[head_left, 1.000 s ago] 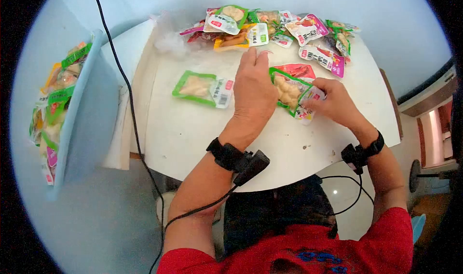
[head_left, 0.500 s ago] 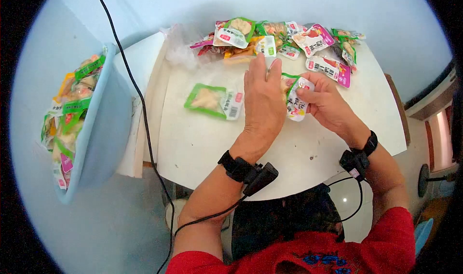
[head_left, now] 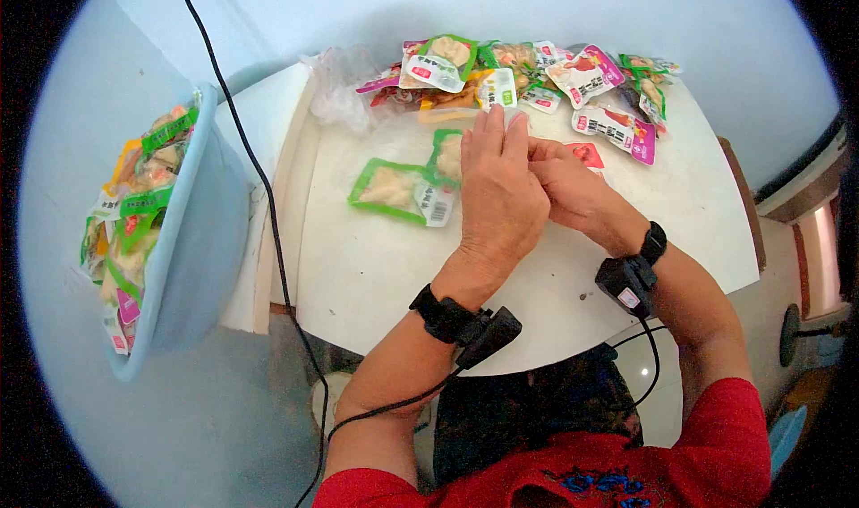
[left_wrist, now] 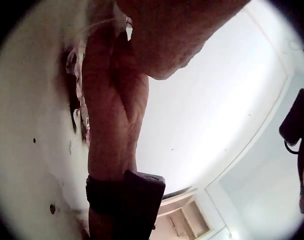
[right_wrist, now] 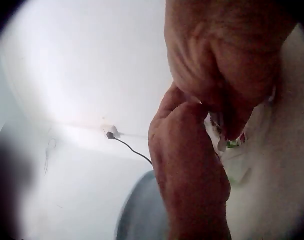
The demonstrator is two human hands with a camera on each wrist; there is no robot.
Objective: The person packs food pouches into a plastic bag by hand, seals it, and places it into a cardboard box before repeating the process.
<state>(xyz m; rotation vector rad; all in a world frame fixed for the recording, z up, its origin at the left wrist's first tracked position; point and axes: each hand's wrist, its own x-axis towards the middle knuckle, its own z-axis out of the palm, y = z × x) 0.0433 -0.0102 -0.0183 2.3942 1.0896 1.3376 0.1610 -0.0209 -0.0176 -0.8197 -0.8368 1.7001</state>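
Both hands meet over the table (head_left: 412,302). My left hand (head_left: 501,195) has its fingers straight and slanted upward, its back to the head camera. Behind it my right hand (head_left: 577,190) curls its fingers inward, the tips hidden by the left hand. A green-edged food packet (head_left: 446,155) with pale contents shows left of the left fingers, its other end covered by the hands; the right fingers pinch that end. In the right wrist view a white packet edge (right_wrist: 210,127) shows between the hands. Another green-edged packet (head_left: 391,190) lies flat on the table, overlapped by the first.
A heap of colourful food packets (head_left: 528,70) lies along the table's back edge, beside a crumpled clear plastic bag (head_left: 340,88). A red packet (head_left: 586,156) lies beyond the right hand. On the left stands a blue basin (head_left: 201,240) with several packets. A black cable (head_left: 246,164) hangs at the left.
The right hand has moved left behind the left hand, bringing the green-edged packet across from right to left. The left hand has stayed nearly in place, and the red packet has come back into view.
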